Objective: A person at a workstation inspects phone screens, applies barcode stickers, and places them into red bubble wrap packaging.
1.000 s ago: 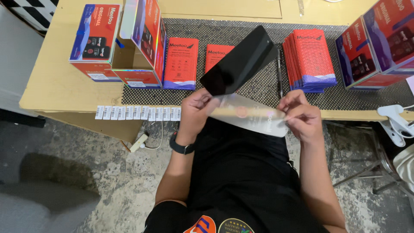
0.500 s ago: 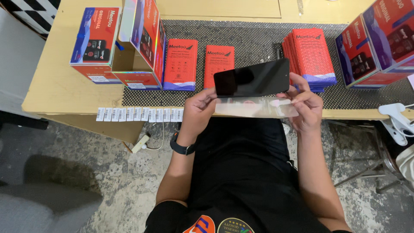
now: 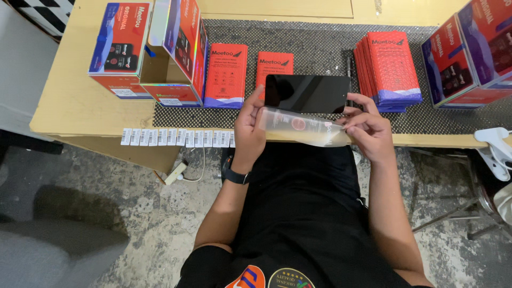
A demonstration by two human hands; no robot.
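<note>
A black glossy phone screen panel (image 3: 308, 93) lies level between my hands, over the table's near edge. My left hand (image 3: 248, 129) grips its left end and also touches the clear plastic sleeve (image 3: 303, 127) just below it. My right hand (image 3: 368, 128) pinches the sleeve's right end, fingers beside the panel's right edge. The sleeve curls under the panel and has a small red round sticker on it. A black watch sits on my left wrist.
Two flat red packets (image 3: 226, 75) lie on the dark mesh mat (image 3: 320, 48), with a stack of them (image 3: 389, 69) at the right. Red-and-blue cartons (image 3: 149, 48) stand left and far right (image 3: 469, 53). A strip of white labels (image 3: 176, 137) lines the wooden table's edge.
The black panel swung from a steep tilt down to level and came closer to me. The clear sleeve moved up beneath it, with both hands staying on them.
</note>
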